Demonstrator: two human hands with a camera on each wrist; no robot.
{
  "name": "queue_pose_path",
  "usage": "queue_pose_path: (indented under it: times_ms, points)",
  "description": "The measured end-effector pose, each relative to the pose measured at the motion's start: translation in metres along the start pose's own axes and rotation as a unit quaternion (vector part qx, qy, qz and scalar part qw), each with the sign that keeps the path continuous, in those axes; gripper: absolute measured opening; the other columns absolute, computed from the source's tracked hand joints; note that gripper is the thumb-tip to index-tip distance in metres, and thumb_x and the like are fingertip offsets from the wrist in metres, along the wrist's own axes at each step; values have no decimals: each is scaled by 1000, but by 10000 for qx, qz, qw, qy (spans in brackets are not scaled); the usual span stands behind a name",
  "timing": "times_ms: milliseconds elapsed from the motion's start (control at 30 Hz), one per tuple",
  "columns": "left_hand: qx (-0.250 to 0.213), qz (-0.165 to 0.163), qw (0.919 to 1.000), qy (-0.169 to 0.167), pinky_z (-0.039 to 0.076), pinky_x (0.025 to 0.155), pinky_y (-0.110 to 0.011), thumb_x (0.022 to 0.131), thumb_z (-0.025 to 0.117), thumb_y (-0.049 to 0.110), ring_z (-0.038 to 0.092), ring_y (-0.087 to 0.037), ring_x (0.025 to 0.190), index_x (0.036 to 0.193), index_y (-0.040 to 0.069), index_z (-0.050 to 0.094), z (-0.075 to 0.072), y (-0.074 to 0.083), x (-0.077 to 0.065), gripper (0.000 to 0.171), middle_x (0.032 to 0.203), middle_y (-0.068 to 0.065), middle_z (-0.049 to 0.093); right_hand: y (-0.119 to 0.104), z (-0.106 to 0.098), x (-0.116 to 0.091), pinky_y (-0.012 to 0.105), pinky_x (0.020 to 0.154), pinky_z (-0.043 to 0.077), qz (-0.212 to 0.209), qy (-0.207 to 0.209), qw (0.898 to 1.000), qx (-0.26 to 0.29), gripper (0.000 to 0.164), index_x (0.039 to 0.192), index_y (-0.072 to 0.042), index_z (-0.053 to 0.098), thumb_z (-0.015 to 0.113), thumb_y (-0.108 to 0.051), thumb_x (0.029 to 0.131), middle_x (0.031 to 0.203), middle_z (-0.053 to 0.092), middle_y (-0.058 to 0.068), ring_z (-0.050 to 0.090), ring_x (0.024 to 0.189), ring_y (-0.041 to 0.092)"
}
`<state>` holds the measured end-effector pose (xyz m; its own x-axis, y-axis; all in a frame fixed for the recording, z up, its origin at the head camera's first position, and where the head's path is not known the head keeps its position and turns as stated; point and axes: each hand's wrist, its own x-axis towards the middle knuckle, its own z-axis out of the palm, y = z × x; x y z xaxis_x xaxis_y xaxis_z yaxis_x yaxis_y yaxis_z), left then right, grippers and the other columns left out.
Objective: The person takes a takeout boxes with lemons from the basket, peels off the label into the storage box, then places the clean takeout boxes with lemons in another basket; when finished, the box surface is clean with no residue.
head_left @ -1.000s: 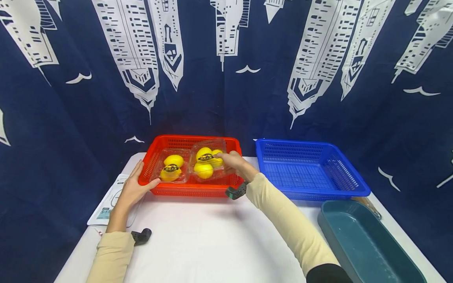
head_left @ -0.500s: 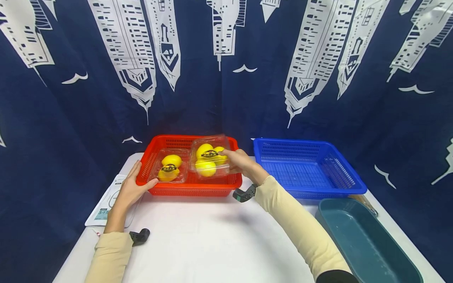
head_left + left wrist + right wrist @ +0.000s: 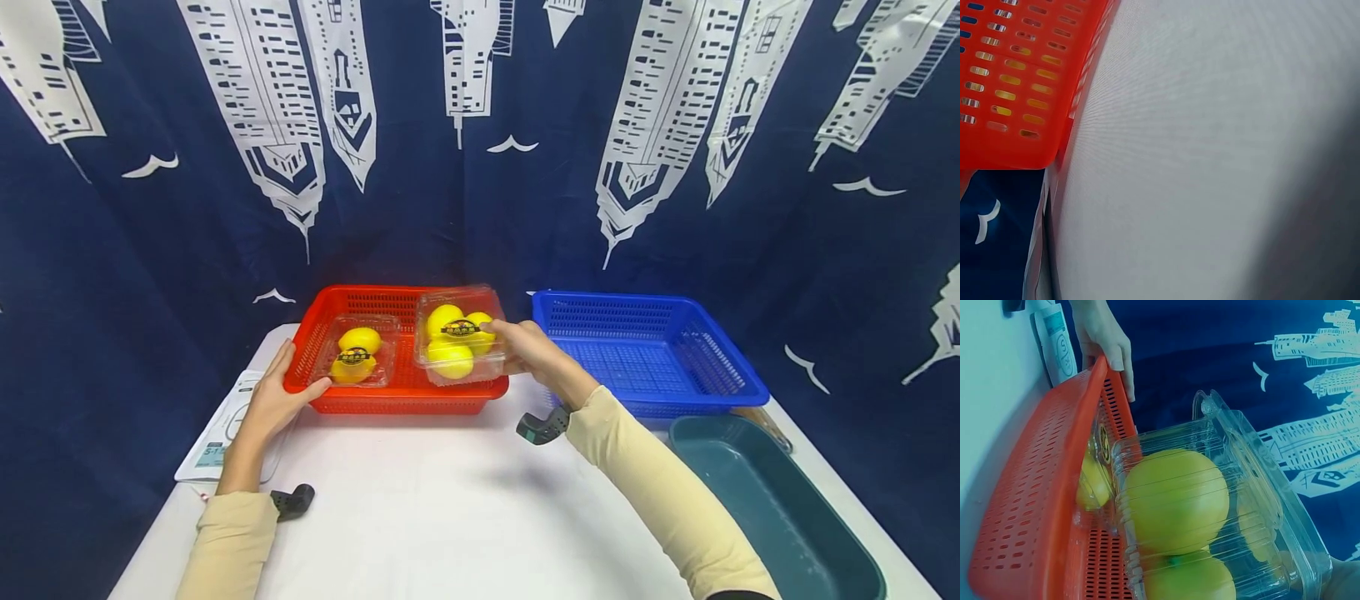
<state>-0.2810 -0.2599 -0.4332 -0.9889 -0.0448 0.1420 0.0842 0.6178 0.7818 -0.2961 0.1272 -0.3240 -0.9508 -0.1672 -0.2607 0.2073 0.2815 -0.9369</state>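
My left hand (image 3: 272,400) holds the left front corner of the red plastic basket (image 3: 408,405), thumb on the inner side of the rim and fingers outside. The right wrist view also shows this grip, with the left hand (image 3: 1102,339) at the far corner. My right hand (image 3: 532,350) grips the right side of a clear plastic clamshell box (image 3: 468,300), raised over the basket's right end. Inside that box are several lemons (image 3: 450,360) under a dark label. A second clear box (image 3: 387,330) with lemons (image 3: 359,339) lies in the basket's left half.
To the right stands a blue plastic basket (image 3: 705,310). A deep teal tray (image 3: 780,517) sits at the right front, with a partly hidden object (image 3: 767,423) behind it. At the left lies a white printed package (image 3: 225,442). A navy patterned curtain (image 3: 420,217) hangs behind the table.
My right hand has lifted the clamshell box and moved it rightward, away from the second box. My left hand keeps its place on the red basket. The head view has shifted slightly.
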Motion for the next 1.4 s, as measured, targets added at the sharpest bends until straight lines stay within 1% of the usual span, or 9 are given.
queue_pose_path:
  times_ms: [100,300,533,633,767,833,1067,1233,1400]
  points:
    - [12,-6,10000,21,17,115,-70,85,68,47,13,-43,149,156,6,7,1,0,0,103,165,-13,7,6,-6,-7,35,82,61,-34,-17,10000,13,45,119,-1,62,55,-36,93,103,70,11,70,78,15]
    - [15,4,10000,53,18,114,-70,85,68,48,14,-43,149,156,6,8,2,-2,0,102,165,-13,7,27,-16,-20,32,79,61,-115,-14,9999,106,47,125,1,59,52,-34,95,120,66,22,70,83,16]
    - [-27,-34,9999,150,19,115,-69,85,67,51,14,-43,149,156,5,8,2,-3,-3,103,165,-14,8,44,-23,-36,41,93,57,-182,-59,9998,84,53,129,6,55,52,-34,96,131,59,26,68,101,24]
    - [-47,30,9998,207,19,115,-68,86,67,50,14,-43,149,156,5,10,3,-1,-3,101,165,-14,10,49,-26,-45,40,92,58,-192,-13,9998,80,54,130,8,54,51,-34,96,128,60,27,69,98,22]
    - [-56,69,9996,264,20,115,-68,86,67,49,16,-43,149,156,5,11,4,2,-1,100,164,-15,11,57,-30,-57,37,88,59,-197,128,9997,77,55,129,9,54,52,-34,95,123,63,24,67,87,15]
    - [-66,60,9996,269,20,114,-68,85,68,49,16,-43,149,156,6,11,4,3,0,100,164,-15,11,60,-31,-64,37,86,59,-212,195,9996,82,55,129,10,54,53,-33,95,125,61,25,67,88,15]
    - [2,53,9995,322,19,115,-68,85,67,50,16,-43,149,156,5,12,5,6,3,100,164,-15,12,68,-40,-88,41,92,57,-290,231,9992,-112,55,131,9,53,50,-34,97,130,60,26,66,104,21]
    - [15,-13,9994,336,20,115,-68,85,67,50,16,-43,149,156,6,11,5,6,1,101,164,-15,12,74,-45,-102,44,93,57,-265,285,9991,-161,54,130,10,54,50,-33,96,128,61,26,66,107,25]
    - [-32,-88,9995,313,20,115,-68,85,68,50,16,-42,149,156,7,11,5,5,-1,100,164,-14,12,82,-49,-111,45,93,55,-187,409,9989,-137,55,130,9,54,51,-34,95,130,61,25,63,109,23]
